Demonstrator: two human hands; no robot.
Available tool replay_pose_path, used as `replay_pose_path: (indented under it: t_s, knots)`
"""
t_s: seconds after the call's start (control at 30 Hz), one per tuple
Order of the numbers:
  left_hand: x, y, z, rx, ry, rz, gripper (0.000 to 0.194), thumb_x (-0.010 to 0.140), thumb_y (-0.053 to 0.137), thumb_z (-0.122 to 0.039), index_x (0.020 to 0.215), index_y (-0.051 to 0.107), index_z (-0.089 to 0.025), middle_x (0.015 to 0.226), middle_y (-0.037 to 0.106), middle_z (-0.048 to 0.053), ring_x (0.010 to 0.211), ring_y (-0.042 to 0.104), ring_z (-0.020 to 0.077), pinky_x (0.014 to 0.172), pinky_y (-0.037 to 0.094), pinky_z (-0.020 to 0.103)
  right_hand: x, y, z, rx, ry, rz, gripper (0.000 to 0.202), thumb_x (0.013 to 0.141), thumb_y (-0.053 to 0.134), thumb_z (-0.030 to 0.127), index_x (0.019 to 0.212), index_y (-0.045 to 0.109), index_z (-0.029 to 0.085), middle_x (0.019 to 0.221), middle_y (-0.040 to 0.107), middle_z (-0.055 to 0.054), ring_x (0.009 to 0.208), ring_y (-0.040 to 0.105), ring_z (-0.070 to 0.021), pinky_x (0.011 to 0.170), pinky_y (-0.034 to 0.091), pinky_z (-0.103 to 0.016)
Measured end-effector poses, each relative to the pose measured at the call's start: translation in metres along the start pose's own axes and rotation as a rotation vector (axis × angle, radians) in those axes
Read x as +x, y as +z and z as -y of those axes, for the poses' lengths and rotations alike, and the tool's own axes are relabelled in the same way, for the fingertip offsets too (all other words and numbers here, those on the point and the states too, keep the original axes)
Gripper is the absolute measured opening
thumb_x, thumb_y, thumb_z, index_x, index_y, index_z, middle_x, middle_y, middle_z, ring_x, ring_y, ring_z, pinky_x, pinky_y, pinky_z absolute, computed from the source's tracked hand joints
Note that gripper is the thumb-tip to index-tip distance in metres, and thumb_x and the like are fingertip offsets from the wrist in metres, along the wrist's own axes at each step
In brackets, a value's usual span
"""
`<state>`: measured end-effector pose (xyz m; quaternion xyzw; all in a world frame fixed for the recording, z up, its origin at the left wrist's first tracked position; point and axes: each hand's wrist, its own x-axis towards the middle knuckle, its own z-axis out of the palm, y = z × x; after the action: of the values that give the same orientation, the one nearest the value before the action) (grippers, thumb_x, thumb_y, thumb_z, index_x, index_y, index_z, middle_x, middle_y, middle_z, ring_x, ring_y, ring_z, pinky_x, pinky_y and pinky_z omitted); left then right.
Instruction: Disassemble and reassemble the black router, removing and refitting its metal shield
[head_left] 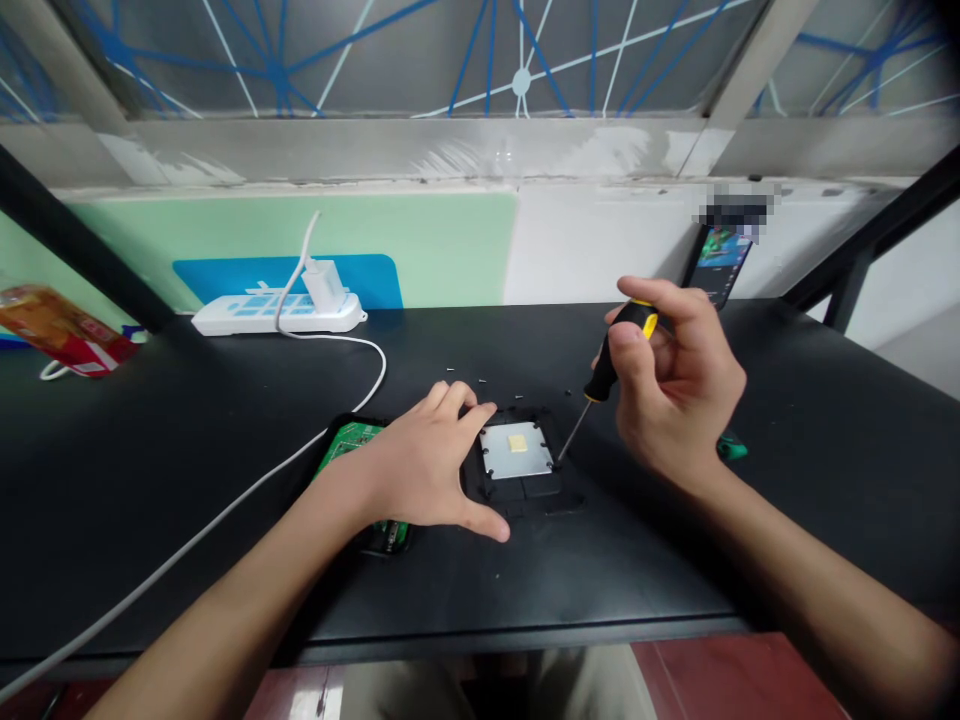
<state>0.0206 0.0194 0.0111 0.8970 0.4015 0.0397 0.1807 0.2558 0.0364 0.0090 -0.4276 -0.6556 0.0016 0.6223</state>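
Observation:
My right hand (675,385) grips the black and yellow handle of a screwdriver (602,370). Its tip points down at the lower right corner of a silver metal plate (499,458) with a small pale yellow square (517,443) on it. The plate sits in a black plastic housing (541,487). My left hand (431,455) lies over the housing's left side, thumb and fingers spread along its edges. Partly under my left hand and wrist is a black casing with a green circuit board (349,440).
Several small screws (482,381) lie behind the housing. A white power strip (281,312) with a white cable (225,512) is at the back left, near a red and orange package (67,330). A phone (718,262) leans on the wall. A green object (732,447) lies behind my right wrist.

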Motion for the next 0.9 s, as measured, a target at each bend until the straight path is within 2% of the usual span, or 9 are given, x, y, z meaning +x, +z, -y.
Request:
replay_pose_path:
  t_s: [0.13, 0.3, 0.57, 0.7, 0.9]
  knots:
    - [-0.0002, -0.0002, 0.0005, -0.002, 0.005, -0.011, 0.116, 0.063, 0.073, -0.079, 0.151, 0.040, -0.012, 0.132, 0.047, 0.016, 0.124, 0.044, 0.0359, 0.108, 0.042, 0.048, -0.0030, -0.0005, 0.0013, 0.017, -0.020, 0.034, 0.032, 0.094, 0.060, 0.039, 0.126, 0.065, 0.037, 0.102, 0.065, -0.004, 0.082, 0.066, -0.0212, 0.086, 0.058, -0.048]
    - [0.0000, -0.0005, 0.0001, -0.014, -0.001, 0.003, 0.115, 0.063, 0.072, -0.079, 0.151, 0.039, -0.013, 0.132, 0.048, 0.016, 0.125, 0.044, 0.0370, 0.108, 0.042, 0.049, -0.0031, -0.0003, 0.0023, 0.053, -0.013, 0.046, 0.031, 0.094, 0.060, 0.038, 0.125, 0.064, 0.039, 0.107, 0.063, -0.004, 0.084, 0.066, -0.0216, 0.085, 0.057, -0.047]
    - [0.0005, -0.0012, -0.0012, 0.000, -0.002, 0.016, 0.118, 0.064, 0.073, -0.078, 0.151, 0.038, -0.006, 0.133, 0.047, 0.018, 0.124, 0.043, 0.0363, 0.108, 0.042, 0.046, -0.0024, -0.0025, 0.0047, 0.071, -0.045, 0.075, 0.034, 0.093, 0.062, 0.035, 0.127, 0.064, 0.039, 0.105, 0.063, -0.004, 0.079, 0.063, -0.0202, 0.076, 0.058, -0.043]
    - [0.0009, -0.0019, -0.0011, -0.013, 0.011, 0.002, 0.113, 0.066, 0.072, -0.077, 0.151, 0.039, -0.011, 0.132, 0.048, 0.016, 0.123, 0.044, 0.0368, 0.106, 0.043, 0.049, -0.0011, -0.0038, 0.0057, 0.079, -0.076, 0.068, 0.035, 0.092, 0.063, 0.033, 0.126, 0.064, 0.040, 0.107, 0.063, -0.003, 0.075, 0.061, -0.0193, 0.072, 0.058, -0.043]
    - [0.0001, -0.0026, -0.0009, -0.015, 0.005, 0.004, 0.112, 0.065, 0.072, -0.078, 0.151, 0.040, -0.013, 0.131, 0.047, 0.015, 0.122, 0.044, 0.0367, 0.104, 0.044, 0.048, -0.0021, -0.0036, 0.0076, 0.104, -0.034, 0.064, 0.033, 0.093, 0.062, 0.039, 0.125, 0.064, 0.041, 0.105, 0.062, -0.003, 0.072, 0.060, -0.0184, 0.065, 0.058, -0.040]
